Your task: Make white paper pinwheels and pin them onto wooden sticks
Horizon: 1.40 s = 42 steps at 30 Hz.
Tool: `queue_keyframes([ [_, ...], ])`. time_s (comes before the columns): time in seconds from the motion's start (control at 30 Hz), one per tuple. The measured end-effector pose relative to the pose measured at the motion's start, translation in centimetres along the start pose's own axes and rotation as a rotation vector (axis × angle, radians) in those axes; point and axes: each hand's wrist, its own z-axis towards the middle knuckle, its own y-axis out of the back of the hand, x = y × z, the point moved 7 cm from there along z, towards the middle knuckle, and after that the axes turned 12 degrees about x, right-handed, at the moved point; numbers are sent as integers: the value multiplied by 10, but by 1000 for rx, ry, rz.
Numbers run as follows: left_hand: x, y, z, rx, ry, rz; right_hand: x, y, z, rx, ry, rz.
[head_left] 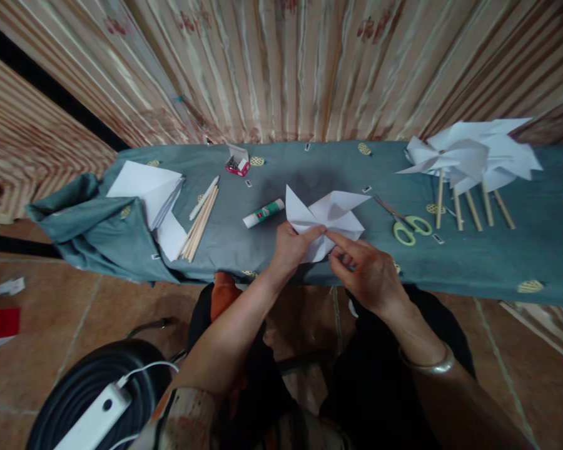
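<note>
A white paper pinwheel (pixel 340 209) is held just over the near part of the cloth-covered table. My left hand (pixel 291 247) grips its left side, the thumb lying on the folds near the centre. From the right, my right hand (pixel 363 265) presses its index finger at the centre beside that thumb, the other fingers curled at the lower edge. Whether a pin sits under the fingertips is hidden. Left of the pinwheel lies a glue stick (pixel 264 213). Scissors with light green handles (pixel 410 228) rest on its right.
Several pinwheels on sticks (pixel 469 153) lie at the right. A small red-and-white box (pixel 237 162) of tiny metal pieces stands at the back. Wooden sticks (pixel 201 226) and folded white paper (pixel 145 181) lie left. A black stool (pixel 98 387) bears a white power bank (pixel 96 419) with a cable.
</note>
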Motion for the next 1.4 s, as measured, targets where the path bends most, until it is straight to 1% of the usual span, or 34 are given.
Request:
queue_keyframes([
  [0.1,0,0,0,0,-7,16,0,3,-1,-48,14,34],
  [0.2,-2,-1,0,11,-17,30,-1,12,-3,-137,8,146],
  [0.3,-4,-3,-1,30,-29,58,-5,20,-5,-205,-42,254],
  [0.43,-4,-7,-5,68,-31,96,-10,22,-5,-237,-96,290],
  [0.6,-5,-12,-9,116,-30,80,-13,19,-5,-237,-126,318],
  [0.87,-7,-12,-13,111,-6,110,-14,19,-4,-232,-140,353],
  [1.2,-6,-12,-13,142,-27,83,-14,18,-5,-229,-152,381],
  [1.4,-8,-12,-14,138,-27,98,-14,18,-5,-224,-156,379],
])
